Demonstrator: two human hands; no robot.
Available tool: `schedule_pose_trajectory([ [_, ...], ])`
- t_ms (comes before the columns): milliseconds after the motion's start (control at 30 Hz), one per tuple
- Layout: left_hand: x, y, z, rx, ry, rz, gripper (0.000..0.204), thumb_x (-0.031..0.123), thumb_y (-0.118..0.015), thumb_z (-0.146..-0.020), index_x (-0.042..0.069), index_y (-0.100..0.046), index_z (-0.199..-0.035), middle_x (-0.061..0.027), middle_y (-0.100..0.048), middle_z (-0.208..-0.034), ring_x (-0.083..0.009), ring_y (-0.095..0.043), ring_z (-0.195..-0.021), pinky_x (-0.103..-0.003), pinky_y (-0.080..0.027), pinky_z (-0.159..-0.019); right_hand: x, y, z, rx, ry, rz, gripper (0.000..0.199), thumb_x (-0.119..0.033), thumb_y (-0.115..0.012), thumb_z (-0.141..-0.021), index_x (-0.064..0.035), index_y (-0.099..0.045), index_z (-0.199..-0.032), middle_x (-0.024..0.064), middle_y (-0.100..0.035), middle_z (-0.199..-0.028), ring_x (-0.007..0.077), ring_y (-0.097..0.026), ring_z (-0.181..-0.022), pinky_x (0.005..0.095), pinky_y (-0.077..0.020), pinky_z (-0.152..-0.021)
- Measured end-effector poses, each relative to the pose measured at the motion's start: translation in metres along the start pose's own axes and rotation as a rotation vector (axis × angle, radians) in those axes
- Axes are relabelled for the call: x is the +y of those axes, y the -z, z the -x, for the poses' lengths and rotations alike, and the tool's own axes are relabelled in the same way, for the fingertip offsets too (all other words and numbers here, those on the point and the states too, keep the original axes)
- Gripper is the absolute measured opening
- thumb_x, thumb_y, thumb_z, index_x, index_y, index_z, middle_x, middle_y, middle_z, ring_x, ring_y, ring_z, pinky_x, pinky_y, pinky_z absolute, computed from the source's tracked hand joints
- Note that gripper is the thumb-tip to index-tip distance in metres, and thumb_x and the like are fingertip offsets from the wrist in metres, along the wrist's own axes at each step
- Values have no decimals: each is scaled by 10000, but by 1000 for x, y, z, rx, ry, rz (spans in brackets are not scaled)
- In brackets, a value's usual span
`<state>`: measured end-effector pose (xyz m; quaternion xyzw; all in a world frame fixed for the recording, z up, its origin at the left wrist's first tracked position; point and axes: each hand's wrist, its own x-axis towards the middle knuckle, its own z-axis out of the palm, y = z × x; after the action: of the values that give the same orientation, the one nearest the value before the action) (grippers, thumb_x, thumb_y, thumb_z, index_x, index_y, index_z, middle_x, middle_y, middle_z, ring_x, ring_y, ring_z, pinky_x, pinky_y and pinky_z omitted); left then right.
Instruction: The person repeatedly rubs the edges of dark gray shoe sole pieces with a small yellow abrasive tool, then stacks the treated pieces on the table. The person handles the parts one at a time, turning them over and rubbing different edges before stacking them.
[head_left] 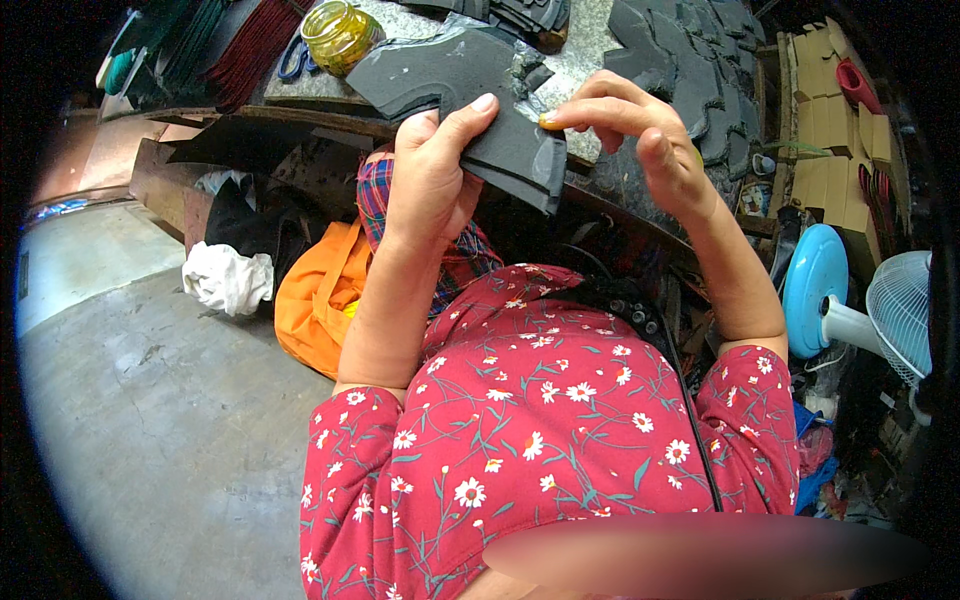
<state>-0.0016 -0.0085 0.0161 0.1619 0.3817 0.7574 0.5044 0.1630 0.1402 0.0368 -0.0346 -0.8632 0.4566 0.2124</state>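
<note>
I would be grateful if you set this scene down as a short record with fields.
Left hand: grips a dark flat piece, thumb on top
Right hand: raised, yellowish index fingertip at the piece's right edge
Beyond the hands: yellow jar, upper left; dark cut pieces, upper right
Left side: orange bag, white cloth
Right side: white fan with blue base

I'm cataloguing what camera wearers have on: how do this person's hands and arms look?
The left hand and right hand are bare, with no gloves, rings or watch visible. A small yellow spot shows at a right fingertip; what it is, I can't tell. Short red sleeves with white daisies and green stems leave the forearms uncovered.
</note>
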Motion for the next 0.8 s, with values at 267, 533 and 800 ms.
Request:
schedule_pose_trajectory([
  [267,2,-4,-1,66,-52,-48,162,108,-609,-938,-36,-622,-1011,-114,-694,-914,-192,-703,-764,-321,-594,-695,-1,4,4,75,361,307,649,-673,-410,-924,-153,-745,-1122,82,-613,-888,236,-612,-693,326,-501,-607],
  [533,2,-7,-5,109,-66,-85,145,115,-609,-932,-15,-619,-996,-90,-688,-874,-194,-694,-706,-358,-601,-554,-6,-2,8,163,424,749,590,-674,-548,-801,-222,-743,-1126,30,-613,-879,225,-626,-715,336,-528,-611],
  [800,-3,-8,-3,76,-80,-156,156,114,-619,-927,-19,-630,-1008,-88,-691,-894,-179,-689,-730,-322,-594,-641,0,2,-1,170,410,678,593,-683,-465,-861,-227,-742,-1119,35,-621,-911,230,-636,-746,339,-526,-641],
])
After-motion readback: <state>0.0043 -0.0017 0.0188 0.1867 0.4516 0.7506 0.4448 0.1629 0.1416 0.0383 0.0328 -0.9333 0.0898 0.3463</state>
